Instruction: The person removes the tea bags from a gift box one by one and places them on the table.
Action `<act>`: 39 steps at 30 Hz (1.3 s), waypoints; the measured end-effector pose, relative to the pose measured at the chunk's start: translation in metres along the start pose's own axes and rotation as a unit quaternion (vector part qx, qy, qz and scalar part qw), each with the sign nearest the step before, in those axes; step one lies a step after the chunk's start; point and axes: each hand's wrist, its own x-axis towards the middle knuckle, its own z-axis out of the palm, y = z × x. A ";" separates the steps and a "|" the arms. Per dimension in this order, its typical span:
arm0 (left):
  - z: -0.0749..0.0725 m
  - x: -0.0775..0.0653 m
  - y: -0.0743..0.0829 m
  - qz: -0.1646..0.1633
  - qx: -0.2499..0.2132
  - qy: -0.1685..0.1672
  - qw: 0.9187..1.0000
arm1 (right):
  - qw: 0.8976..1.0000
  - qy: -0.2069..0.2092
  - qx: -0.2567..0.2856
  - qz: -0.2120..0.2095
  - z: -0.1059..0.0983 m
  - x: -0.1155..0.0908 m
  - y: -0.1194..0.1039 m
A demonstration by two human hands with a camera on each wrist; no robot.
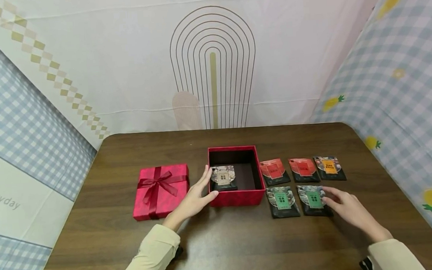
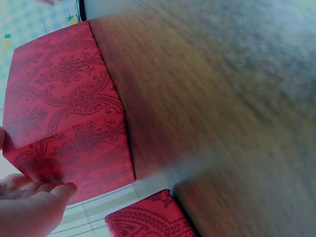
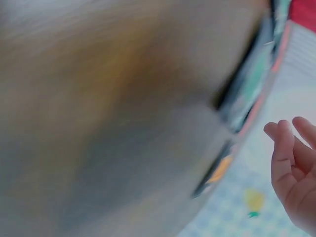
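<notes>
An open red box (image 1: 237, 198) with a dark inside stands mid-table. One sachet with a beige label (image 1: 223, 178) sits in its left part. At the box's left side and near front corner, my left hand (image 1: 195, 198) rests with fingers extended; in the left wrist view its fingertips (image 2: 69, 187) touch the patterned wall. My right hand (image 1: 348, 209) is at the right edge of a black sachet with a green label (image 1: 313, 200). In the right wrist view, the right hand's fingers (image 3: 284, 158) are loosely bent and hold nothing.
A red lid with a ribbon bow (image 1: 161, 192) lies left of the box. Right of the box lie another green-labelled sachet (image 1: 282, 202), two red-labelled sachets, the nearer one (image 1: 274, 172) beside the box, and an orange-labelled sachet (image 1: 329, 168). Cloth (image 1: 130, 66) hangs behind the table.
</notes>
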 end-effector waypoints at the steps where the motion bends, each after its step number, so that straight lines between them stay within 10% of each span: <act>1: 0.000 0.000 0.000 0.000 0.000 -0.001 1.000 | 1.000 0.005 0.004 -0.007 -0.001 0.002 -0.006; 24: 0.000 -0.001 0.000 -0.010 -0.013 -0.002 1.000 | 0.966 0.046 0.216 -0.134 0.039 0.064 -0.136; 39: 0.000 -0.001 0.002 -0.007 -0.008 -0.005 1.000 | 0.973 0.007 0.192 -0.132 0.073 0.100 -0.179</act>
